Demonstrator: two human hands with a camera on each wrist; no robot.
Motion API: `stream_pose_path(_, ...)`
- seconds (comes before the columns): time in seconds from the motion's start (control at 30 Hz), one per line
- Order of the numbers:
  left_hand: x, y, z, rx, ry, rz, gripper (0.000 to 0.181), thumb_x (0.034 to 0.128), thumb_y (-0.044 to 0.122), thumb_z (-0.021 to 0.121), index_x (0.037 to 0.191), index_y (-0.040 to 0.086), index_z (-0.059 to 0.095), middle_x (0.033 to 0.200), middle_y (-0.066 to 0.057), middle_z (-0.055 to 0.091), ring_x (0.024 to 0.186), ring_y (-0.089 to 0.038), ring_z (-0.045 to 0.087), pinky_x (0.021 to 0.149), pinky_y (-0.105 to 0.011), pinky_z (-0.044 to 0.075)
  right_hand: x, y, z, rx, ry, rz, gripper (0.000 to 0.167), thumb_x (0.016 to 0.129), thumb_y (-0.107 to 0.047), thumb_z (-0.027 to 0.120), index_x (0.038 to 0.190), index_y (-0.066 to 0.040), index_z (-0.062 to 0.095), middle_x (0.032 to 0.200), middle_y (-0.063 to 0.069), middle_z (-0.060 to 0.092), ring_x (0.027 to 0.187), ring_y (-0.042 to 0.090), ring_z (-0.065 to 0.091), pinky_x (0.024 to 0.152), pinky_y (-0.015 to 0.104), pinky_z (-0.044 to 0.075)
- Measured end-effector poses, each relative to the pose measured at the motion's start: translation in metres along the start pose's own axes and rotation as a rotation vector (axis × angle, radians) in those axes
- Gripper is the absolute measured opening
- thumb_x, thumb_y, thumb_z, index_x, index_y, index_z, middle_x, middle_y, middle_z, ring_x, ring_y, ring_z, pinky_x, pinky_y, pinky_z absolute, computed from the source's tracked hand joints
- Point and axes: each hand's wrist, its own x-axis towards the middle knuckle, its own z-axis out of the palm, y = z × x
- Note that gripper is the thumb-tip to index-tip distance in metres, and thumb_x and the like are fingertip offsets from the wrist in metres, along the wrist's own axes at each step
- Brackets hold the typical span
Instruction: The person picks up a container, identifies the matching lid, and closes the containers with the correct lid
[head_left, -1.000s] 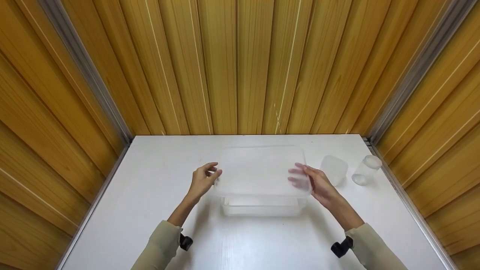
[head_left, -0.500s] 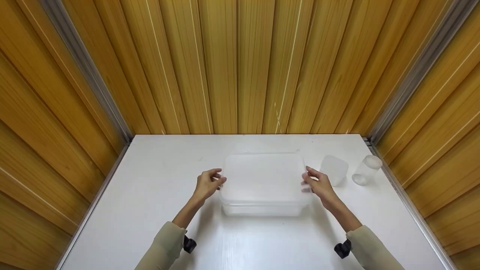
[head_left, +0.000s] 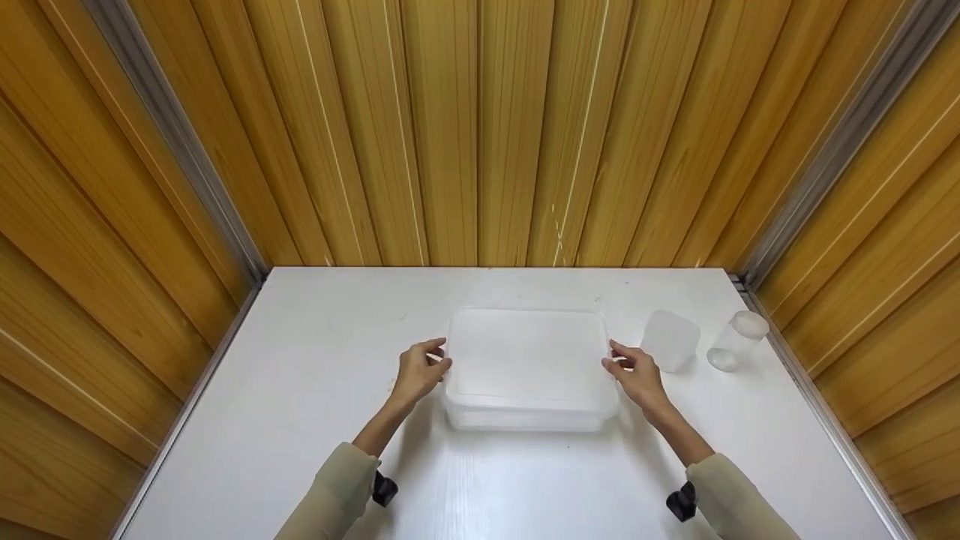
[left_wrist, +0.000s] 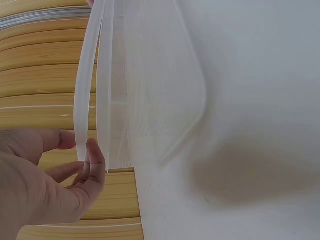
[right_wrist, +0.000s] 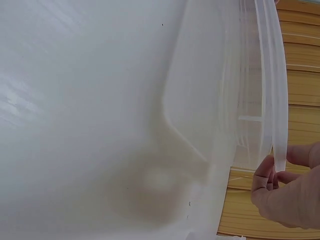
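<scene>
A translucent rectangular lid [head_left: 529, 356] lies over a clear plastic food container [head_left: 525, 421] in the middle of the table. My left hand [head_left: 420, 371] pinches the lid's left edge, and my right hand [head_left: 640, 379] pinches the right edge. In the left wrist view, a narrow gap shows between the lid [left_wrist: 85, 95] and the container's rim [left_wrist: 104, 90] beside my fingers. The right wrist view has the lid [right_wrist: 281, 95] nearly against the rim, with a slim gap by my hand [right_wrist: 290, 190].
To the right stand a small frosted, rounded-square plastic piece [head_left: 671, 339] and, farther right, a clear cylindrical jar [head_left: 738, 342]. The white table [head_left: 322, 330] is bounded by wood-look panel walls [head_left: 450, 135] at the back and sides.
The lid has come down from above the container onto its top. Both hands moved down with it, and the right hand's fingers now reach less far under the lid.
</scene>
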Motion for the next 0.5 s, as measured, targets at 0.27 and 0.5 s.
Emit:
stream_pose_path(0.27, 0.0000, -0.0057, -0.0008, 0.069, 0.015, 0.066, 0.040, 0.0837, -0.006, 0.067, 0.122, -0.016, 0.065, 0.104, -0.027, 0.069, 0.074, -0.022, 0.067, 0.056, -0.021, 0.057, 0.0013, 0.0041, 0.0042, 0.007, 0.010, -0.011, 0.046, 0.100, -0.008, 0.063, 0.143, 0.006, 0.053, 0.132, 0.028, 0.059, 0.119, 0.037, 0.060, 0.076, 0.007, 0.046)
stream_pose_path(0.5, -0.0009, -0.0077, -0.0017, 0.049, -0.010, 0.034, 0.039, 0.0861, -0.006, 0.067, 0.124, -0.015, 0.064, 0.109, -0.027, 0.068, 0.080, -0.024, 0.068, 0.061, -0.021, 0.059, 0.0036, 0.0052, 0.0051, -0.027, -0.001, -0.006, 0.047, 0.101, -0.011, 0.062, 0.145, 0.003, 0.052, 0.135, 0.025, 0.057, 0.121, 0.034, 0.057, 0.083, 0.012, 0.046)
